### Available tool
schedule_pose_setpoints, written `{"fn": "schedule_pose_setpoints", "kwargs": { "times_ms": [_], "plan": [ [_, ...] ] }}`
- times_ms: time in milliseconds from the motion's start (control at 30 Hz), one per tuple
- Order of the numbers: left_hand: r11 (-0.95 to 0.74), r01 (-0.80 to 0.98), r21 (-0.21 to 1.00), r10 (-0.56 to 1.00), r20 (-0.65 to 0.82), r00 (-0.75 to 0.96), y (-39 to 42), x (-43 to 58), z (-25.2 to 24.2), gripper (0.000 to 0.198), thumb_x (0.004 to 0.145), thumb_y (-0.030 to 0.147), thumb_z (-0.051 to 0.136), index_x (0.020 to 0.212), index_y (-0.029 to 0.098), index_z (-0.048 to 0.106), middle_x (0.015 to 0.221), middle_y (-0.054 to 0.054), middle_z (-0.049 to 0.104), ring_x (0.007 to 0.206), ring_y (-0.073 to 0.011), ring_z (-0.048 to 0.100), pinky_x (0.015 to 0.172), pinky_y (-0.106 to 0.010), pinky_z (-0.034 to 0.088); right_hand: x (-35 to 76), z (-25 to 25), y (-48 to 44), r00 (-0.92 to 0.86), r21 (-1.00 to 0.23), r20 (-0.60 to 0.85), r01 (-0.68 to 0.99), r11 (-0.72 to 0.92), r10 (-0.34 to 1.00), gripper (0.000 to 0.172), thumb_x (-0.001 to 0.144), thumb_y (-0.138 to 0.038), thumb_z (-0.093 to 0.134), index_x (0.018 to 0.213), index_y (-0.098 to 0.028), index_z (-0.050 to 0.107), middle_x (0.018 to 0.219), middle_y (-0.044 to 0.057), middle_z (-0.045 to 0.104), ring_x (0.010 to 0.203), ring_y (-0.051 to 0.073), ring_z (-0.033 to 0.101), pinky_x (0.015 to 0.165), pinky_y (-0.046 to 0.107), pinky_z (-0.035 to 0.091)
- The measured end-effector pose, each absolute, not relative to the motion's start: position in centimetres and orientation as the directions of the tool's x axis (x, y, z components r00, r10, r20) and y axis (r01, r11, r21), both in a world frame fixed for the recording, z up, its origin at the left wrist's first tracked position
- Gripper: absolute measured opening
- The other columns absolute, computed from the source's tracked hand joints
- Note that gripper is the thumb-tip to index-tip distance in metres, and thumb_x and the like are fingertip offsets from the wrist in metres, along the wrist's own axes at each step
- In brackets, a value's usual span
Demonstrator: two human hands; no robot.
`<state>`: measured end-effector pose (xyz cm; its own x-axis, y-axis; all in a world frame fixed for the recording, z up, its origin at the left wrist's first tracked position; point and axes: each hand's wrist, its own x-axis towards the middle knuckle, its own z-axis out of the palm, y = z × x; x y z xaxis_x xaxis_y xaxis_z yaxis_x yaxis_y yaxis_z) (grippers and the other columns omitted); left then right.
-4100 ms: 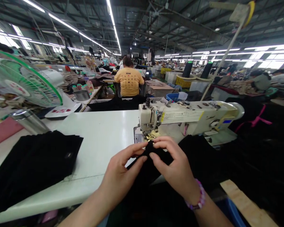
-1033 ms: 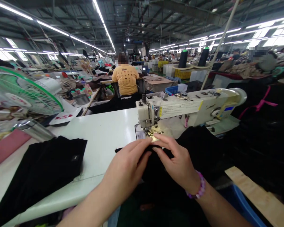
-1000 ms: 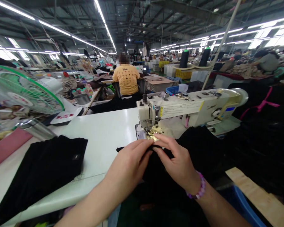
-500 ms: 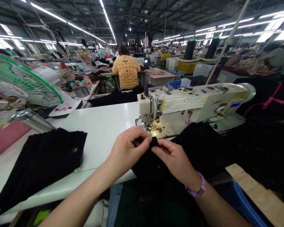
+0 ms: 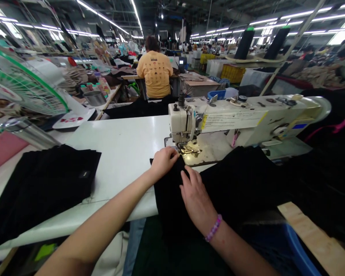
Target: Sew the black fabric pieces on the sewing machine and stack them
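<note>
My left hand (image 5: 163, 163) pinches the far edge of a piece of black fabric (image 5: 171, 203) just in front of the presser foot of the white sewing machine (image 5: 186, 122). My right hand (image 5: 196, 197) lies on the same fabric, nearer to me, with its fingers stretched out and slightly apart. From the table edge the fabric hangs down towards my lap. More black cloth (image 5: 235, 176) spreads out to the right of my right hand. The machine's lamp lights the needle plate (image 5: 191, 150); the needle itself is too small to make out.
A stack of black fabric pieces (image 5: 48, 180) lies at the left of the white table (image 5: 123, 142). Behind it are a steel flask (image 5: 28, 132) and a green-rimmed fan (image 5: 25, 80). A wooden board (image 5: 319, 234) juts in at lower right. A person in a yellow shirt (image 5: 155, 74) sits ahead.
The fabric now lies flatter, with its edge at the machine's foot. My left hand has moved slightly forward; my right hand let go of its pinch and came back, flattening on the cloth.
</note>
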<state>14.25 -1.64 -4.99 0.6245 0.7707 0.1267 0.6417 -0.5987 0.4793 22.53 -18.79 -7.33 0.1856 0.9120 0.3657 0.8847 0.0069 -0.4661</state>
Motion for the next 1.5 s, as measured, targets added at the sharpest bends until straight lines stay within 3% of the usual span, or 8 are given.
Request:
{"fn": "schedule_pose_setpoints", "kwargs": {
  "times_ms": [67, 200, 800, 1000, 1167, 1333, 1433, 1500],
  "plan": [
    [-0.584, 0.661, 0.472, 0.784, 0.117, 0.609, -1.0, 14.6, -5.5, 0.015, 0.086, 0.025, 0.060, 0.075, 0.019, 0.066, 0.089, -0.007, 0.069, 0.085, -0.0209, 0.064, 0.076, -0.029, 0.046, 22.4, -7.7, -18.6, 0.149, -0.361, 0.389, 0.932, 0.002, 0.909, 0.040, 0.093, -0.005, 0.045, 0.129, -0.010, 0.060, 0.144, 0.021, 0.053, 0.135, 0.034, 0.050, 0.107, 0.053, 0.050],
    [-0.532, 0.699, 0.478, 0.813, 0.059, 0.579, 0.3, 14.9, -5.5, 0.014, 0.084, 0.027, 0.063, 0.073, 0.018, 0.066, 0.079, -0.005, 0.070, 0.074, -0.0189, 0.063, 0.066, -0.028, 0.044, 22.9, -7.5, -18.2, 0.035, -0.285, 0.309, 0.957, 0.057, 0.950, 0.034, 0.093, -0.010, 0.053, 0.126, -0.002, 0.062, 0.134, 0.026, 0.061, 0.128, 0.035, 0.057, 0.107, 0.051, 0.051],
    [-0.454, 0.765, 0.456, 0.863, 0.013, 0.504, 1.3, 16.0, -4.8, 0.017, 0.082, 0.027, 0.058, 0.073, 0.018, 0.070, 0.076, -0.005, 0.072, 0.067, -0.0173, 0.062, 0.059, -0.026, 0.039, 23.0, -7.0, -16.9, 0.032, -0.322, 0.270, 0.945, 0.059, 0.962, 0.036, 0.094, -0.011, 0.056, 0.128, 0.000, 0.060, 0.137, 0.027, 0.058, 0.130, 0.035, 0.056, 0.110, 0.050, 0.048],
    [-0.466, 0.767, 0.441, 0.863, 0.034, 0.505, 1.1, 16.0, -5.0, 0.019, 0.083, 0.027, 0.057, 0.078, 0.018, 0.073, 0.080, -0.005, 0.074, 0.071, -0.0184, 0.063, 0.063, -0.026, 0.042, 23.0, -7.3, -16.8, 0.032, -0.315, 0.277, 0.947, 0.059, 0.960, 0.036, 0.094, -0.012, 0.055, 0.128, -0.003, 0.061, 0.137, 0.025, 0.059, 0.130, 0.034, 0.056, 0.109, 0.050, 0.049],
    [-0.486, 0.776, 0.402, 0.859, 0.054, 0.510, 1.3, 16.0, -5.3, 0.020, 0.086, 0.029, 0.057, 0.082, 0.018, 0.073, 0.080, -0.005, 0.074, 0.073, -0.0192, 0.065, 0.065, -0.027, 0.044, 22.8, -7.4, -16.7, 0.048, -0.327, 0.269, 0.944, 0.044, 0.962, 0.038, 0.094, -0.011, 0.055, 0.129, 0.002, 0.059, 0.138, 0.027, 0.058, 0.131, 0.034, 0.055, 0.111, 0.048, 0.048],
    [-0.544, 0.777, 0.317, 0.837, 0.139, 0.529, 0.3, 16.0, -4.5, 0.017, 0.088, 0.027, 0.059, 0.089, 0.017, 0.072, 0.098, -0.011, 0.072, 0.093, -0.0267, 0.066, 0.081, -0.036, 0.049, 22.9, -7.7, -16.5, 0.043, -0.318, 0.290, 0.947, 0.053, 0.956, 0.037, 0.094, -0.012, 0.056, 0.128, 0.001, 0.061, 0.137, 0.027, 0.059, 0.130, 0.034, 0.056, 0.110, 0.047, 0.049],
    [-0.566, 0.784, 0.255, 0.824, 0.204, 0.529, -1.8, 14.7, -3.4, 0.025, 0.088, 0.022, 0.060, 0.111, 0.017, 0.067, 0.121, -0.016, 0.065, 0.116, -0.0334, 0.058, 0.100, -0.048, 0.042, 23.3, -7.6, -17.0, 0.036, -0.328, 0.316, 0.942, 0.073, 0.948, 0.035, 0.094, -0.011, 0.054, 0.126, -0.002, 0.062, 0.135, 0.026, 0.061, 0.129, 0.033, 0.056, 0.109, 0.049, 0.049],
    [-0.614, 0.740, 0.275, 0.788, 0.264, 0.556, -3.7, 12.8, -2.9, 0.032, 0.088, 0.021, 0.061, 0.120, 0.018, 0.062, 0.125, -0.015, 0.063, 0.119, -0.0317, 0.056, 0.103, -0.048, 0.041, 23.5, -7.3, -17.8, 0.028, -0.351, 0.359, 0.930, 0.107, 0.933, 0.033, 0.095, -0.010, 0.050, 0.123, -0.002, 0.064, 0.133, 0.025, 0.062, 0.128, 0.033, 0.056, 0.110, 0.050, 0.048]
  ]
}}
